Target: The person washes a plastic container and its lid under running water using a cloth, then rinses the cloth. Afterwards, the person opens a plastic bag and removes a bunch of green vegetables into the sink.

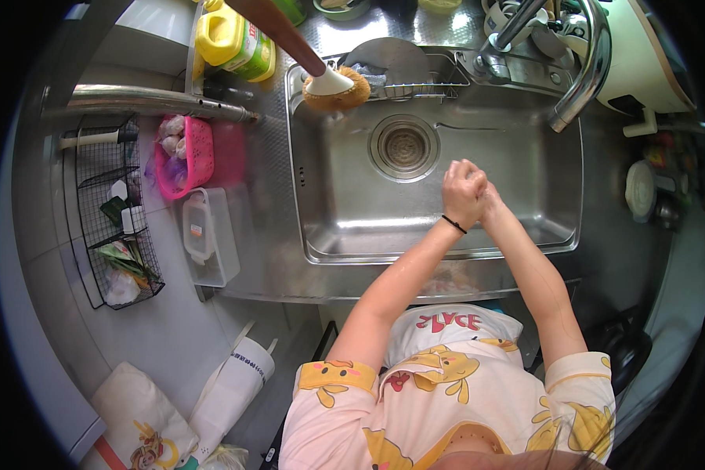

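Over the stainless steel sink (352, 205), below and right of its round drain (405, 147), both my hands are pressed together. My left hand (463, 189), with a thin black band at the wrist, has its fingers curled against my right hand (490, 202). The right hand is mostly covered, so its fingers are hard to make out; whether anything lies between the palms is hidden. Wet spots shine on the left forearm. The chrome faucet (596, 70) arches at the upper right, its spout away from the hands, with no water stream visible.
A wooden-handled scrub brush (336, 88) hangs over the sink's upper left corner. A wire rack (429, 89) holds a round grey item behind it. Left of the sink are a yellow jug (223, 41), a pink basket (202, 155) with garlic, and a clear plastic container (226, 247).
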A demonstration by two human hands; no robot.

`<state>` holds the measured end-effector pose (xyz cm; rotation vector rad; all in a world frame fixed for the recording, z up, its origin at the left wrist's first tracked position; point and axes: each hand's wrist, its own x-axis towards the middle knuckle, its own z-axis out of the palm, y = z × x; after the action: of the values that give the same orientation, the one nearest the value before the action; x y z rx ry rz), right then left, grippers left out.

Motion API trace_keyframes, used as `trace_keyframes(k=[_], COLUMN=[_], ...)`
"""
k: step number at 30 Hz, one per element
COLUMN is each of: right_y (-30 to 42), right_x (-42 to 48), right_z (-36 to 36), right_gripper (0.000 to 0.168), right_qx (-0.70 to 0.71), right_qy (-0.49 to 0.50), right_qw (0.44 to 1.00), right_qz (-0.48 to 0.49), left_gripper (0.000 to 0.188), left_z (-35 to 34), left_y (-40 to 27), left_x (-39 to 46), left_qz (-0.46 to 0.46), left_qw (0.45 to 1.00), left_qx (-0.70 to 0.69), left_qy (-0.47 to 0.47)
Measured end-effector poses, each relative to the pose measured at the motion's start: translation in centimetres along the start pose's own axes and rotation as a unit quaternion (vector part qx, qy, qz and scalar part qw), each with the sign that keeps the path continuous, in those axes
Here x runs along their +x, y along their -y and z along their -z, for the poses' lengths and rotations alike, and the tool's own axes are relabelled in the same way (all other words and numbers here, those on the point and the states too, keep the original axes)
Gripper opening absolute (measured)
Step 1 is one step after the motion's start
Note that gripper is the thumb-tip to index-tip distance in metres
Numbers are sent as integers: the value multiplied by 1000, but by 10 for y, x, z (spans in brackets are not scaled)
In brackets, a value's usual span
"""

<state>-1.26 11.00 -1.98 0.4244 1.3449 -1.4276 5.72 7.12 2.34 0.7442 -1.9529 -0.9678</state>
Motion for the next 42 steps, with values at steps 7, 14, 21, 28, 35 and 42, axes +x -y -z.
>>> trace_keyframes(k=[7,14,21,28,35,42], right_y=[-11,-28,-31,23,11,-6], right_x=[2,-2,-7,-34,-48,-109], right_z=[10,9,-43,-78,-63,-79], right_gripper=[10,13,17,26,33,48], right_qx=[-23,-11,-6,-159,-404,-428], right_qy=[210,321,290,229,193,180], right_qw=[957,902,927,960,884,796], right_qz=[-199,-287,-239,1,137,388], left_gripper=[13,14,14,19,19,21], left_z=[34,63,97,126,140,143], left_y=[1,7,24,65,58,58], left_x=[-2,-1,-5,8,7,10], left_qz=[-215,-304,-174,352,296,378], left_qw=[961,925,979,814,869,783], left_qx=[24,33,-22,-408,-350,-431], left_qy=[172,224,108,-219,-186,-242])
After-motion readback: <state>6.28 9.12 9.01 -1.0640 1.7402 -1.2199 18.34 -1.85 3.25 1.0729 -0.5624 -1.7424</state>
